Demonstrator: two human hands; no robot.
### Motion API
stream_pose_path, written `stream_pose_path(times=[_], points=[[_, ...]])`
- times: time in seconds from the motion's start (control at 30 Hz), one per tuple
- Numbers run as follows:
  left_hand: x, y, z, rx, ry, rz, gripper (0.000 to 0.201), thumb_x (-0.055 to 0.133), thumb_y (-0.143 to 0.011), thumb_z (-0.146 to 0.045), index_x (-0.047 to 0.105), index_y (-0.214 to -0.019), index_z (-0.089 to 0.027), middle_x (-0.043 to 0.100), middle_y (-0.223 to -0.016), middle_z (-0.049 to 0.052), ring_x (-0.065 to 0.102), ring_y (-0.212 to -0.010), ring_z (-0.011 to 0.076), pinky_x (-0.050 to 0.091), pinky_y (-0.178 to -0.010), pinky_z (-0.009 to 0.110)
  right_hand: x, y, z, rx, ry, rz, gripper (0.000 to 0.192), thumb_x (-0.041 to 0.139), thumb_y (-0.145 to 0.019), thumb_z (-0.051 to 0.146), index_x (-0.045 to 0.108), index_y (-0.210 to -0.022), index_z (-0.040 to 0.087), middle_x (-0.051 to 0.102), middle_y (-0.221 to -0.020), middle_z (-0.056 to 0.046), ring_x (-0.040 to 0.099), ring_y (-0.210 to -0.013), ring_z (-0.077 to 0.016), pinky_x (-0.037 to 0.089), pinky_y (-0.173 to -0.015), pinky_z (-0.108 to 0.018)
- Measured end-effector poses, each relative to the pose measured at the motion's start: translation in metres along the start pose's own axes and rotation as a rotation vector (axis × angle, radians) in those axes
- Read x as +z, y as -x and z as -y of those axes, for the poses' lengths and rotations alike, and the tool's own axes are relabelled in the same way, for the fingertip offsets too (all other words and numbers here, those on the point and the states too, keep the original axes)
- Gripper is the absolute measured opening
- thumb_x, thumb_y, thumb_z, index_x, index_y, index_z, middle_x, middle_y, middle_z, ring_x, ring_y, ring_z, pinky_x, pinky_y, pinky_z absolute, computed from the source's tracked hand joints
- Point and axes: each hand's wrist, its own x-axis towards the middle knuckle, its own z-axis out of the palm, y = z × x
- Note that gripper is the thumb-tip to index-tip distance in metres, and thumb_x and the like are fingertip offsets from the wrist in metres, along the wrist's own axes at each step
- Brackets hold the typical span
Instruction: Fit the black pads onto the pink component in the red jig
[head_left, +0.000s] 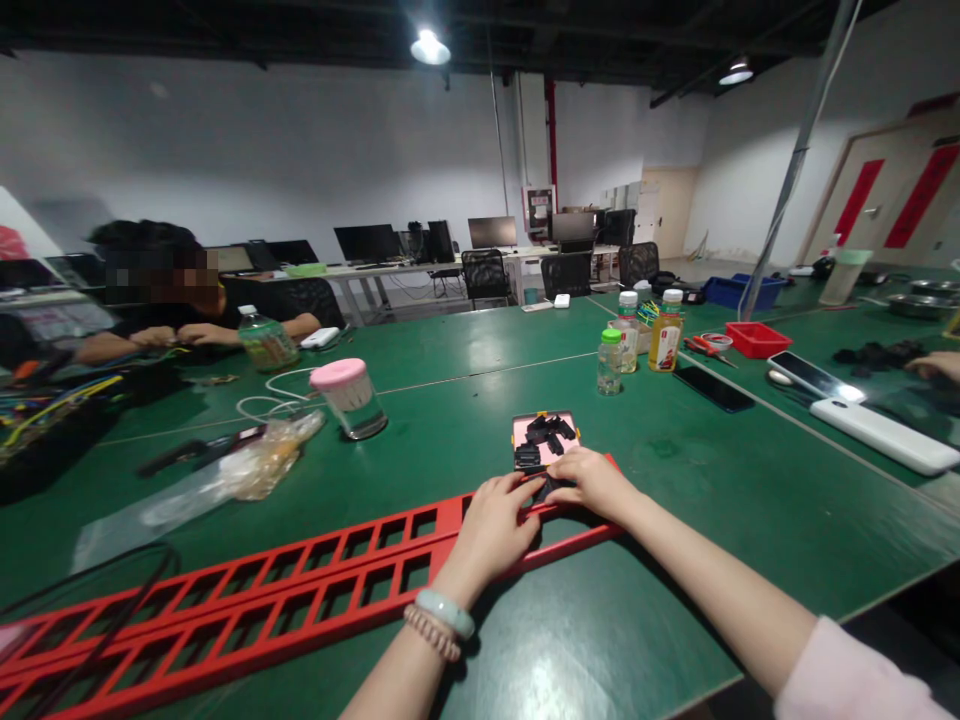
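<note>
A long red slotted frame lies across the near table, with two rows of rectangular openings. Near its right end, a small black part sits between my two hands, mostly covered by fingers. My left hand reaches over the frame, its fingertips closed on the left side of that part. From the right, my right hand grips the same part with thumb and fingers bent. Just beyond the hands is a small pink-lined tray holding several loose black pieces.
A pink-lidded cup stands beyond the frame, beside a plastic bag. Several bottles, a dark phone and a red bin are farther right. Another person sits at left; a co-worker's hand shows at far right.
</note>
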Motion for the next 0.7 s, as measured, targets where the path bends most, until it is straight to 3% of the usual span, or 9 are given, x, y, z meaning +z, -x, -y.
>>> stream_pose_path(times=[0.7], points=[[0.0016,0.0002,0.0009,-0.015,-0.004,0.004,0.044,0.051,-0.079,-0.024,0.051,-0.123,-0.027,0.051,-0.124,0.006,0.046,-0.111,0.0237,0.034,-0.096,0.040,-0.0078,0.0034,0.0089,0.073,-0.054,0.041,0.036,0.062,-0.073,0.047,0.069,-0.095,0.020,0.063,-0.102,-0.009,0.055,-0.097,-0.0186,0.043,-0.087,-0.031]])
